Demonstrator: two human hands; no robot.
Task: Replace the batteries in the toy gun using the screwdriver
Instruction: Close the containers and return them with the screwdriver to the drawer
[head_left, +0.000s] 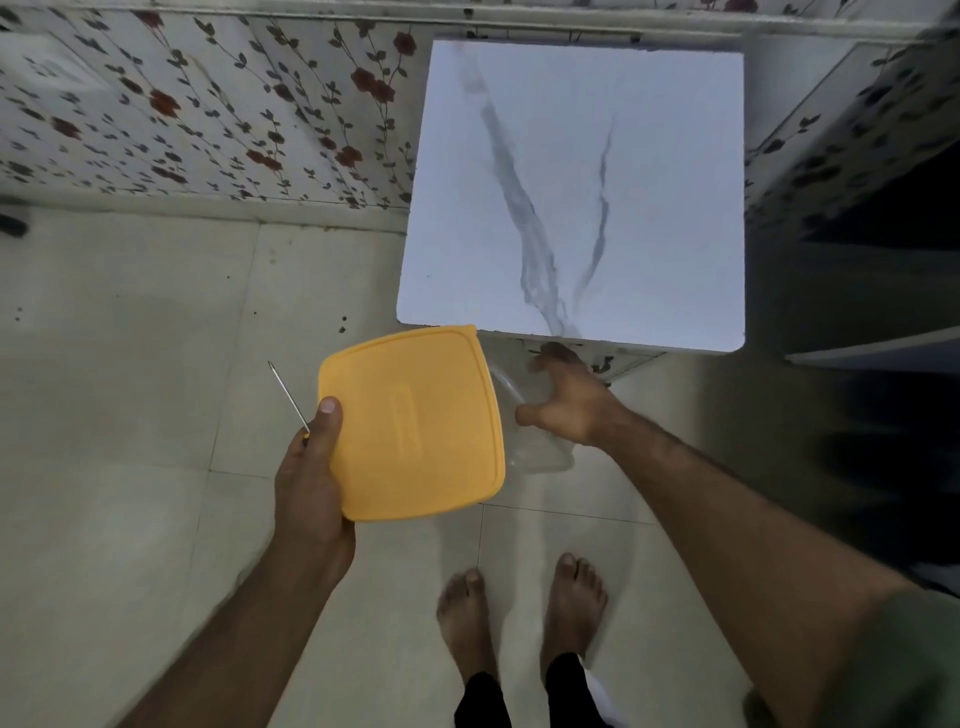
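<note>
Screwdriver (289, 399) and yellow lid (415, 423) share your left hand (311, 478), thumb clamped over both, so your right stays free. That right hand (569, 402) curls round a clear tub (540, 452), carried low. Ahead, the marble table (571, 182) waits. Toy gun and batteries? Nowhere visible yet.

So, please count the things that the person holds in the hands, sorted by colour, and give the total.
Yellow: 1, the lid, held in the left hand
Metal with a yellow handle: 1, the screwdriver, in the same hand
Clear: 1, the container, held by the right hand
Total: 3
</note>
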